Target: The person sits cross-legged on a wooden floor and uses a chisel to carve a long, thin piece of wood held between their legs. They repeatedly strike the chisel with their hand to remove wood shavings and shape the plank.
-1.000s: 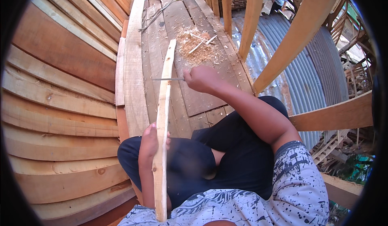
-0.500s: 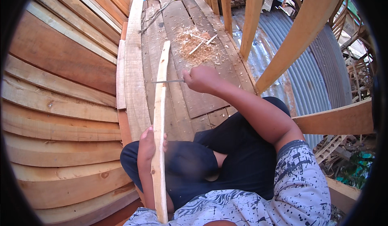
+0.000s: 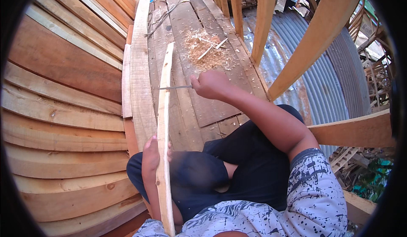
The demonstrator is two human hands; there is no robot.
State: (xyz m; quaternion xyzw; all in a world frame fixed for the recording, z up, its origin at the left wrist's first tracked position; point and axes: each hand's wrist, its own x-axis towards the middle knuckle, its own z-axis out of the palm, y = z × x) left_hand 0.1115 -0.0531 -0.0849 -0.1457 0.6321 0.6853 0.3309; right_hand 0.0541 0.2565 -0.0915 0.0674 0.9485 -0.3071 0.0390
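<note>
A long, pale strip of wood (image 3: pixel 163 118) slants up from my lap over the plank floor, its far end pointing away from me. My left hand (image 3: pixel 151 154) wraps around it near my left knee, thumb on one side and fingertips showing on the other. In a closed fist, my right hand (image 3: pixel 210 84) grips a knife, whose handle is hidden in the fingers. The thin grey knife blade (image 3: pixel 176 87) points left and lies across the upper part of the strip, seen nearly edge-on.
Beyond my right hand, wood shavings (image 3: pixel 207 50) lie heaped on the floor planks (image 3: pixel 182 67). Stacked boards (image 3: pixel 63 122) line the left side. Upright wooden posts (image 3: pixel 263 20) stand along the right edge, with a corrugated metal roof (image 3: pixel 313 58) below. A dry twig (image 3: pixel 161 22) lies ahead.
The wood strip has shifted slightly left, together with my left hand. My right hand and the knife have moved slightly toward me, with the blade still across the strip.
</note>
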